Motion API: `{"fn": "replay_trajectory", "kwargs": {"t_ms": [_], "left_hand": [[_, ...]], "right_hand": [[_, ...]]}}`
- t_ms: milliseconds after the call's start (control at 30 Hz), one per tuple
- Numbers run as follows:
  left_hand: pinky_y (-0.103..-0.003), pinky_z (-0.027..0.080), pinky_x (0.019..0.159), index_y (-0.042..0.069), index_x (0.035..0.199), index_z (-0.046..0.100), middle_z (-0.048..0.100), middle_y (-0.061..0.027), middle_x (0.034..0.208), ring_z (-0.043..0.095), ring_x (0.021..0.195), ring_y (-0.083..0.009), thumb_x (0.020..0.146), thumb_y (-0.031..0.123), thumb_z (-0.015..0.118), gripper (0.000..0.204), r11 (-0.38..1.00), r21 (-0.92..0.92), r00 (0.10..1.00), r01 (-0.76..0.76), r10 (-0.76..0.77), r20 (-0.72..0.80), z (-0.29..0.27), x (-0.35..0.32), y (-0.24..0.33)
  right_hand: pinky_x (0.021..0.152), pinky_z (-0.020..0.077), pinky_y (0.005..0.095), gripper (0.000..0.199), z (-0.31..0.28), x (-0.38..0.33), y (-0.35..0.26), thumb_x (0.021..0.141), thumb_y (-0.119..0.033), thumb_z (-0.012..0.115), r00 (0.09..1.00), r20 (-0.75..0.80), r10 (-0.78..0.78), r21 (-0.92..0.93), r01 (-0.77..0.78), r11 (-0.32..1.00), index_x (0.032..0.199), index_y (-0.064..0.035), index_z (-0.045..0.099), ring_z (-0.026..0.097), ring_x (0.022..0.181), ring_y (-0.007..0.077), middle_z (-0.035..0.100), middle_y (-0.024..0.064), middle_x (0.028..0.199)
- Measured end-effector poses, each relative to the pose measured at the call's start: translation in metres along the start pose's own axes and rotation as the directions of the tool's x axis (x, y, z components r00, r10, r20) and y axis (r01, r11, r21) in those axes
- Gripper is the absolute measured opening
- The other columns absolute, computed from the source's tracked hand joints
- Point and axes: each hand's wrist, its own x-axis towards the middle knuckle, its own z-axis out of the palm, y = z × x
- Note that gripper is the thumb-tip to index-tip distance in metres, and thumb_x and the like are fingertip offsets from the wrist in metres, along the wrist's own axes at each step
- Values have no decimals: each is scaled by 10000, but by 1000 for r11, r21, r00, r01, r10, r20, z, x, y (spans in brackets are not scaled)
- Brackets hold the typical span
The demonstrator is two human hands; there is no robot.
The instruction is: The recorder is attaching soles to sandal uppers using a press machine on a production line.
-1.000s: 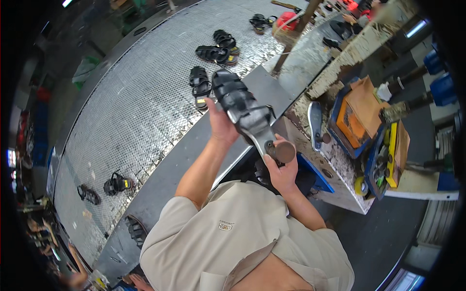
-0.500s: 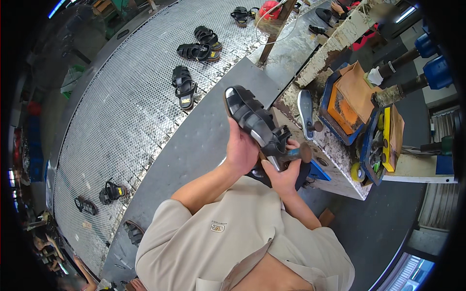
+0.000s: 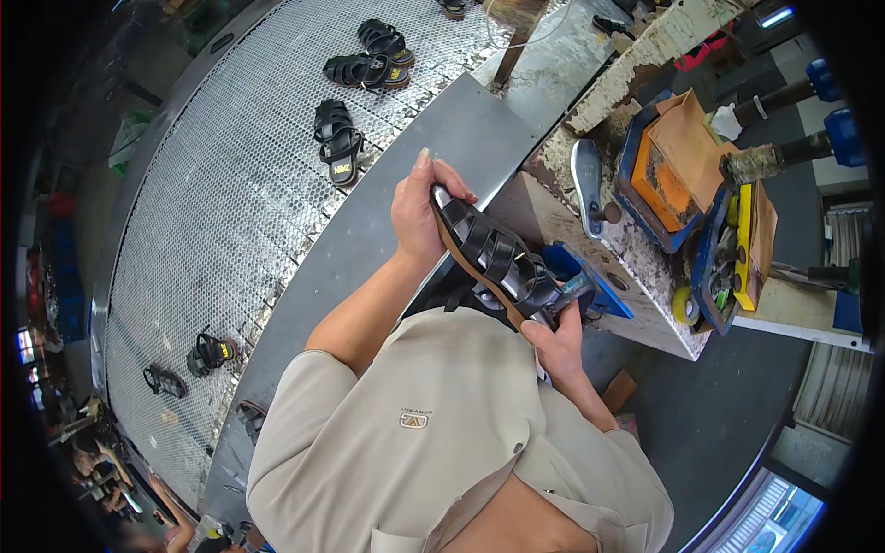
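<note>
**Sandal up in both hands**

Holding a black strappy sandal (image 3: 493, 258) over the desk (image 3: 636, 267) edge. Left hand (image 3: 417, 217) gripping the toe end, fingers wrapped round it. Right hand (image 3: 553, 341) pinching the heel end. More sandals (image 3: 336, 143) lying on the mesh conveyor (image 3: 212, 212).

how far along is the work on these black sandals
Done, it seems: several black sandals lie spaced out on the mesh belt. In hand: one strappy sandal, left hand at its toe, right hand at its heel, beside the glue-crusted bench. Left: this sandal is not yet on the belt; I can't tell how many more follow.
</note>
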Motion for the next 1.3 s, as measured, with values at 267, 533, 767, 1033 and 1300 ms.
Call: {"fn": "replay_trajectory", "kwargs": {"t_ms": [267,533,767,1033,1300], "left_hand": [[-424,525,877,19,840,604,615,-165,894,633,870,-292,1158,404,351,559,997,-12,990,-74,75,121,-14,41,-29],[-459,408,1128,1,1444,542,600,-170,1409,543,1315,-296,1142,520,372,624,980,134,987,144,-133,-87,-22,72,-60],[-506,404,1153,13,1501,517,583,-188,1456,538,1349,-332,1111,569,406,689,892,193,889,409,-341,-306,-79,54,-89],[-507,453,1105,30,1468,542,604,-177,1416,573,1291,-332,1104,529,449,624,834,208,822,511,-403,-402,-113,39,-96],[-479,452,1098,13,1486,527,619,-176,1408,583,1275,-310,1099,500,494,623,800,195,789,567,-461,-406,-114,35,-101]], "right_hand": [[1180,388,406,873,-4,23,-7,828,-170,899,995,-80,-56,-50,52,997,1526,-22,395,540,1325,220,565,105,1401],[1086,477,435,746,-59,108,-51,814,-192,897,721,-568,-397,-396,184,900,1404,21,492,607,1264,305,630,194,1334],[980,503,496,672,-164,227,-77,791,-172,861,333,-662,-671,-728,-72,682,1301,41,480,593,1143,465,575,257,1220],[995,452,559,646,-186,287,-75,758,-147,882,183,-536,-824,-839,-223,496,1229,46,485,548,1118,471,543,257,1220],[1018,444,561,680,-189,302,-87,773,-215,898,199,-577,-792,-806,-295,513,1252,37,486,550,1131,453,534,248,1263]]}}
